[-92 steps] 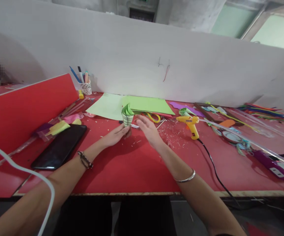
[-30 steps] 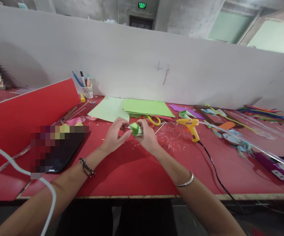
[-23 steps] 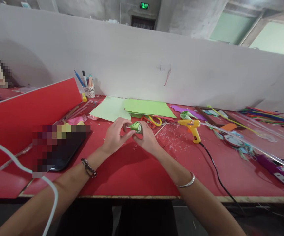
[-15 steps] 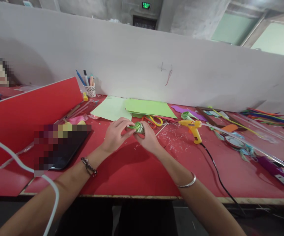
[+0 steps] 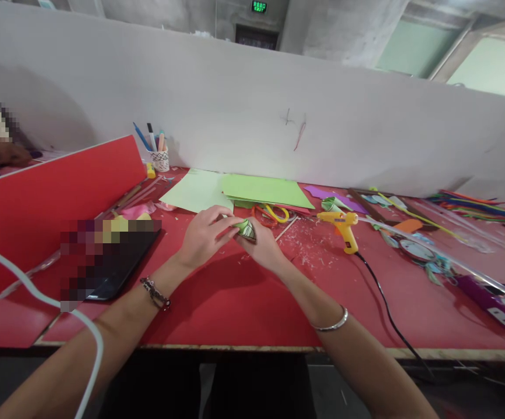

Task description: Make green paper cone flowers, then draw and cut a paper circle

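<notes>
A small rolled piece of green paper with dark and white lines [image 5: 246, 228] is between my hands, above the red tabletop. My left hand [image 5: 205, 237] has its thumb and fingers at the roll's left side. Around its right side curl the fingers of my right hand [image 5: 261, 241]; the fingertips are partly hidden. Just behind my hands lie scissors with yellow and orange handles [image 5: 278, 213]. Sheets of bright green paper [image 5: 263, 191] and pale green paper [image 5: 196, 190] rest beyond them. A similar green paper piece [image 5: 334, 203] lies farther right.
A yellow glue gun [image 5: 343, 227] stands right of my hands, its black cord [image 5: 385, 302] running off the front edge. Left are a dark tablet-like slab [image 5: 125, 262], a red board [image 5: 60, 203] and a pen cup [image 5: 160, 160]. A white cable [image 5: 20, 273] crosses the left side.
My left hand's fingers have shifted on the green paper roll, and the roll is turned a little. My right hand stays around it. At the far left, another person's hand has moved.
</notes>
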`<action>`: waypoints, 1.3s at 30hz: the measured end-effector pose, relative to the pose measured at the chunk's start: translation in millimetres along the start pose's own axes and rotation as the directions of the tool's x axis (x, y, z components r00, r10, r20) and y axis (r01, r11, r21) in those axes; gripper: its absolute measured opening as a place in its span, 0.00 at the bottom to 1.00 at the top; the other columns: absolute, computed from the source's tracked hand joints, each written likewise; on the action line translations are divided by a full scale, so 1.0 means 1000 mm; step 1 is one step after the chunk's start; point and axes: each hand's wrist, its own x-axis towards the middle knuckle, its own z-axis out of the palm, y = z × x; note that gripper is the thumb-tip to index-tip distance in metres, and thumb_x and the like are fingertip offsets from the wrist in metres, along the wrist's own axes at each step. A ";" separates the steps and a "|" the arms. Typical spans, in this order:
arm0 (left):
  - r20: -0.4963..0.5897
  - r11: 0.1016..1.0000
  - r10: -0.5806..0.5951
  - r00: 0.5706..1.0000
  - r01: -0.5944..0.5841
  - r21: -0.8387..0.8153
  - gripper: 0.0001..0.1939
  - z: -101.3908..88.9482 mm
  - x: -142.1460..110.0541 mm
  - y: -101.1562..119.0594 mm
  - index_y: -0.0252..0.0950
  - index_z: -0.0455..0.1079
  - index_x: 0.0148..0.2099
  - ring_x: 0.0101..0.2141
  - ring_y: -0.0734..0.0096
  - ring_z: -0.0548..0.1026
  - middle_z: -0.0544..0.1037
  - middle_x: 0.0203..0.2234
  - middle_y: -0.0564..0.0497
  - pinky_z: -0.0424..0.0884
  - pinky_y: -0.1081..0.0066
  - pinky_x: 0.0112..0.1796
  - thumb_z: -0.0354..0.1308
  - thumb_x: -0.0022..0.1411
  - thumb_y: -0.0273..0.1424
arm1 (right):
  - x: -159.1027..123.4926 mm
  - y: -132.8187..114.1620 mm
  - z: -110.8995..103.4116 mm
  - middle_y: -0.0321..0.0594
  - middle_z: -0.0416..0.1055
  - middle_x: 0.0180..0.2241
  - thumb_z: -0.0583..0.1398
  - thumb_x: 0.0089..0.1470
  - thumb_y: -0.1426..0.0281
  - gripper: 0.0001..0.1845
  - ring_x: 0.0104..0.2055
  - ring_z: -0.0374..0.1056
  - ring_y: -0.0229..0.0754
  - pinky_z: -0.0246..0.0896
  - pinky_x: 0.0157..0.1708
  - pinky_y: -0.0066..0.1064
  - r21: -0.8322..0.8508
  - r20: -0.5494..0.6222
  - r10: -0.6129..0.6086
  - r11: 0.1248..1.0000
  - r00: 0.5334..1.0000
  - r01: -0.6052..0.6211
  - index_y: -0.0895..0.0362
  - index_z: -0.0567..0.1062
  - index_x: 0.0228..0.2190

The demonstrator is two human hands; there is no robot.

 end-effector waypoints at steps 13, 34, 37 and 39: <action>0.032 0.990 0.041 0.999 -0.045 0.131 0.08 -0.001 0.001 -0.004 0.39 0.67 0.40 0.34 0.73 0.68 0.69 0.33 0.50 0.64 0.72 0.34 0.51 0.57 0.28 | -0.001 -0.002 0.001 0.34 0.64 0.25 0.57 0.43 0.62 0.13 0.24 0.58 0.34 0.51 0.24 0.25 -0.002 0.038 0.089 0.996 0.995 -0.089 0.57 0.66 0.31; 0.317 0.847 -0.297 0.901 0.402 -0.349 0.03 0.004 0.003 0.000 0.35 0.66 0.32 0.26 0.77 0.63 0.66 0.27 0.53 0.63 0.74 0.28 0.53 0.54 0.29 | 0.000 -0.001 0.001 0.35 0.65 0.25 0.56 0.43 0.64 0.10 0.26 0.60 0.36 0.50 0.25 0.25 -0.088 0.036 0.134 0.988 0.990 -0.131 0.57 0.65 0.27; 0.337 0.843 -0.281 0.899 0.399 -0.361 0.03 0.001 0.004 0.001 0.35 0.67 0.32 0.27 0.76 0.64 0.66 0.27 0.53 0.63 0.74 0.28 0.54 0.53 0.29 | 0.000 -0.001 0.001 0.34 0.65 0.24 0.56 0.41 0.66 0.09 0.26 0.59 0.35 0.50 0.25 0.25 -0.089 0.038 0.126 0.989 0.991 -0.122 0.57 0.66 0.27; 0.364 0.837 -0.256 0.895 0.394 -0.380 0.03 -0.002 0.005 0.001 0.35 0.67 0.31 0.27 0.76 0.64 0.67 0.27 0.53 0.64 0.73 0.29 0.54 0.53 0.28 | 0.000 0.000 0.000 0.34 0.65 0.24 0.57 0.41 0.67 0.08 0.25 0.59 0.35 0.50 0.25 0.25 -0.085 0.046 0.114 0.990 0.992 -0.110 0.57 0.66 0.27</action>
